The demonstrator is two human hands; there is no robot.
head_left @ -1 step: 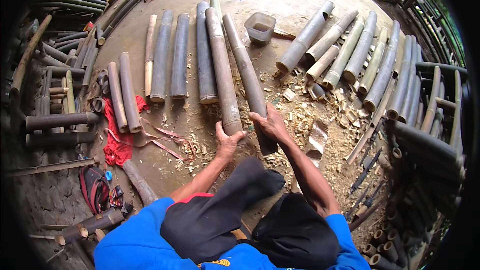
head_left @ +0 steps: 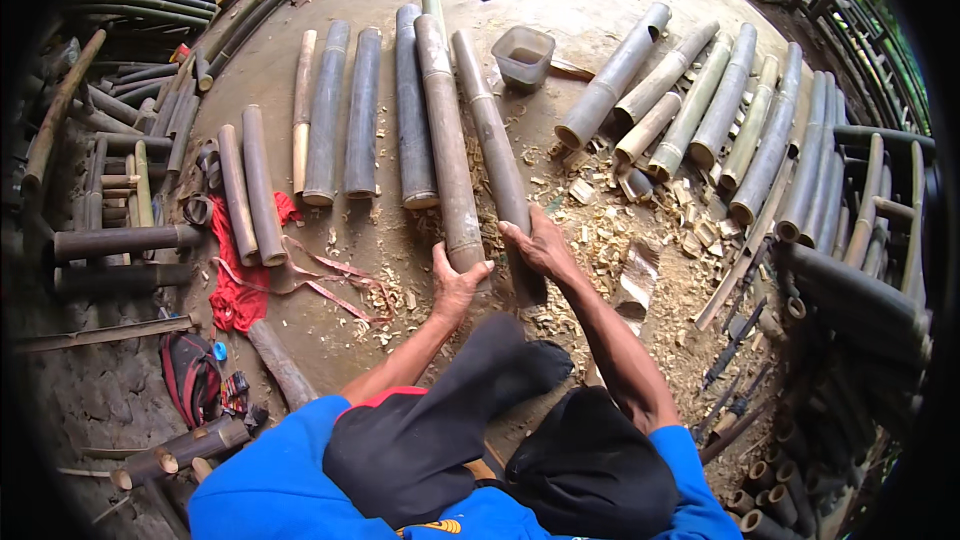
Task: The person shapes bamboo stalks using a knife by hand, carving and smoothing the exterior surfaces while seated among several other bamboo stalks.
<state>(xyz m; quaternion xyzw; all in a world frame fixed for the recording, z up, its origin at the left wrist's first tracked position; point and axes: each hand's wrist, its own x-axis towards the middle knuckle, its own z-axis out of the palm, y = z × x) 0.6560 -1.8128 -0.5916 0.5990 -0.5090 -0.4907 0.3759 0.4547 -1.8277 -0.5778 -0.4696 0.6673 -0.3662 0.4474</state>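
while the left hand [head_left: 459, 285] clasps 1 bamboo tube [head_left: 447, 130] at its 6-o'clock end, the right hand [head_left: 542, 243] grips a 2nd tube [head_left: 492, 130]; a tub [head_left: 522, 62] sits at 12 o'clock.

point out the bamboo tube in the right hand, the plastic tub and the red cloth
Bamboo tube [head_left: 497, 155]: head view, middle of its length, beyond the right hand [head_left: 543, 245].
Plastic tub [head_left: 521, 76]: head view, its near wall.
Red cloth [head_left: 237, 300]: head view, its lower part.
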